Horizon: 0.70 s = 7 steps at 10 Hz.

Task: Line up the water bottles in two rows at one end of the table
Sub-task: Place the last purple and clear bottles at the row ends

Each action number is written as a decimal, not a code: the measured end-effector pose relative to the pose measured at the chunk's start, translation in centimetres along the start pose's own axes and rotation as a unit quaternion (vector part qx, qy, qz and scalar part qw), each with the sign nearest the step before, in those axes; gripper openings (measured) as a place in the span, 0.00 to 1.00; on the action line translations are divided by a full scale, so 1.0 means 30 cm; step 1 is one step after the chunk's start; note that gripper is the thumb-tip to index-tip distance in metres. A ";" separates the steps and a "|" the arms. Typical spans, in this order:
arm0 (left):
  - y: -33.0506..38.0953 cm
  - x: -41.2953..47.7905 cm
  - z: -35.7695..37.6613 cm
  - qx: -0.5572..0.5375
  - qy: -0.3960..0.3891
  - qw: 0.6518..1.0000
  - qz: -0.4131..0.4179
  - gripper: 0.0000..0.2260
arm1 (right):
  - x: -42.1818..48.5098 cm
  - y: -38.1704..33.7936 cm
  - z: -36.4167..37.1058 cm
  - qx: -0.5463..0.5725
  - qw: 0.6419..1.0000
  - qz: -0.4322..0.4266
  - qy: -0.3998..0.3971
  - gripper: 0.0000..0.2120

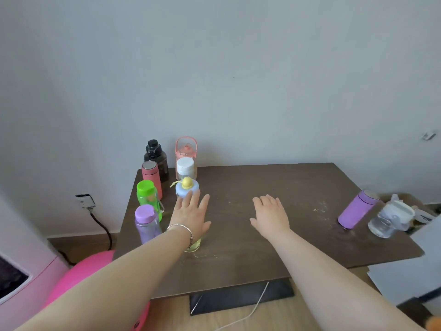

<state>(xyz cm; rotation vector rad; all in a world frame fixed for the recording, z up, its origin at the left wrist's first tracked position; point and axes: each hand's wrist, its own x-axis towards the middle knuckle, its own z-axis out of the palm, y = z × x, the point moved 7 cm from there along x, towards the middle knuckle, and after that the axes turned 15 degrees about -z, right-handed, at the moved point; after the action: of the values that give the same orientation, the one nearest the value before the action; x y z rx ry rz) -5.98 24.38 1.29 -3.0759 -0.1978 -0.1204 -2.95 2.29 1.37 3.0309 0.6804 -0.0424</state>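
Two rows of bottles stand at the left end of the dark table (274, 182). The left row holds a black bottle (155, 155), a pink flask (151, 176), a green-lidded bottle (146, 197) and a purple-lidded bottle (145, 223). The right row holds a pink-handled jug (186, 149), a white-lidded bottle (185, 167), a blue-lidded bottle with a yellow knob (187, 187) and a yellowish bottle (194, 244) mostly hidden under my left hand (191, 217). That hand hovers flat, fingers spread. My right hand (270, 215) hovers open over the table's middle. A purple flask (356, 209) and a clear bottle (389, 218) stand at the right end.
A grey wall runs behind the table. A pink round object (78, 275) and a pale appliance (21, 283) sit at the lower left. A wall socket with a black cable (83, 201) is left of the table. White sheets (410, 273) lie past the right corner.
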 end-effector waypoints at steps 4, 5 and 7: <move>0.771 -0.056 -0.048 0.029 -0.029 0.997 0.066 0.34 | -0.363 0.643 -0.026 0.009 0.997 0.073 0.029 0.28; 0.952 -0.060 -0.054 0.035 -0.027 0.995 0.087 0.34 | -0.458 0.801 -0.021 0.012 0.995 0.095 0.037 0.26; 1.269 -0.050 -0.055 0.024 -0.036 0.991 0.123 0.34 | -0.635 1.078 -0.008 0.022 0.988 0.147 0.047 0.25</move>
<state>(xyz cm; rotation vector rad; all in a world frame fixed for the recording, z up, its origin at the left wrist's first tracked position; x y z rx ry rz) -2.63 -13.61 0.83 -3.0272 0.1738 0.0078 -6.31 -35.06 3.19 3.1562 0.2339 0.0969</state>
